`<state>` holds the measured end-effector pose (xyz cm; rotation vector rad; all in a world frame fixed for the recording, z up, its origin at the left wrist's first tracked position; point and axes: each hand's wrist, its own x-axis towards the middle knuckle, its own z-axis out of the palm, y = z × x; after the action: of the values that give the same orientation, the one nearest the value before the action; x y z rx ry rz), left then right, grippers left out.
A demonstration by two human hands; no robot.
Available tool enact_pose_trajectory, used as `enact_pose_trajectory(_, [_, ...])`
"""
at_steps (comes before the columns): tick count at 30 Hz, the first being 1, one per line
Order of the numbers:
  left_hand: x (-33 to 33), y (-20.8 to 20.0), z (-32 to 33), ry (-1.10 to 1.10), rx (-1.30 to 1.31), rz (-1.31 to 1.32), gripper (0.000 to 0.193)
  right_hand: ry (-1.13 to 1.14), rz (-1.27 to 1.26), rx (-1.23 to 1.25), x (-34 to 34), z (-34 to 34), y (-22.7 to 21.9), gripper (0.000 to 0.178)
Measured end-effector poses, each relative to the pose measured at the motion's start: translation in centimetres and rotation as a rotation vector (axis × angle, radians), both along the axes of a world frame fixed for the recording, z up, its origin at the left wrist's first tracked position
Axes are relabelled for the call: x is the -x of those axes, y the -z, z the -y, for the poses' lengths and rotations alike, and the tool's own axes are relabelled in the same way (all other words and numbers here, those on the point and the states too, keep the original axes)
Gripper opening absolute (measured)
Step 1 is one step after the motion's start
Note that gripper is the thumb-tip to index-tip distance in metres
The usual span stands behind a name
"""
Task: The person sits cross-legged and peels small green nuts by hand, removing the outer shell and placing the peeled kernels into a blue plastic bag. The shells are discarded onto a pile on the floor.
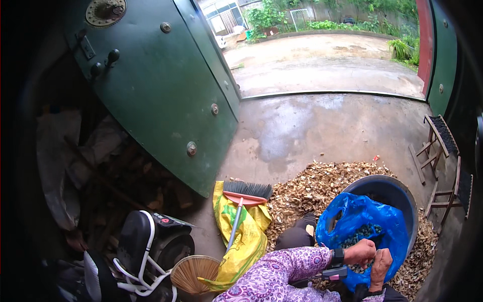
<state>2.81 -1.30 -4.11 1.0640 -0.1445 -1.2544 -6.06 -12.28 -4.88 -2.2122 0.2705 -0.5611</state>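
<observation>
Over a blue plastic bag (394, 221), my left hand (360, 252) and my right hand (381, 268) are close together with fingers pinched. Whatever lies between the fingertips is too small to make out. The bag sits wide and crumpled inside a dark grey basin (413, 216). Small dark greenish pieces (367, 231), like seeds or kernels, lie in the bag below my hands. A dark band with a device circles my left wrist, below the purple patterned sleeve (307, 260).
Brown shells (312, 183) heap around the basin. To the left lie a broom (246, 194), a yellow sack (251, 236) and a straw whisk (193, 273), near a black-and-white scooter-like vehicle (146, 241). Folding stools (443, 141) stand right. A green door (166, 80) hangs open far left.
</observation>
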Motion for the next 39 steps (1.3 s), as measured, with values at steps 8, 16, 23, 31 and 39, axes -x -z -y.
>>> enact_pose_trajectory(8, [0.8, 0.6, 0.4, -0.052, -0.042, -0.160, 0.008, 0.066, 0.002, 0.081, 0.2, -0.6, 0.2, 0.024])
enact_pose_trajectory(16, [-0.4, 0.1, -1.4, -0.137, 0.151, -0.259, 0.009, -0.054, 0.286, 0.049, -1.8, -1.5, 0.0, 0.005])
enact_pose_trajectory(23, [0.1, 0.4, -0.6, -0.170, 0.192, -0.374, 0.007, 0.267, 0.062, -0.218, -1.6, -2.2, -0.9, 0.021])
enact_pose_trajectory(31, [0.3, 0.5, -0.9, -0.199, 0.175, -0.415, 0.006, 0.302, 0.110, -0.087, -1.2, -2.1, -0.4, 0.021])
enact_pose_trajectory(39, [-1.2, -0.9, -0.8, -0.204, -0.011, -0.056, 0.015, 0.306, -0.004, -0.099, -0.9, -0.7, 0.2, 0.022])
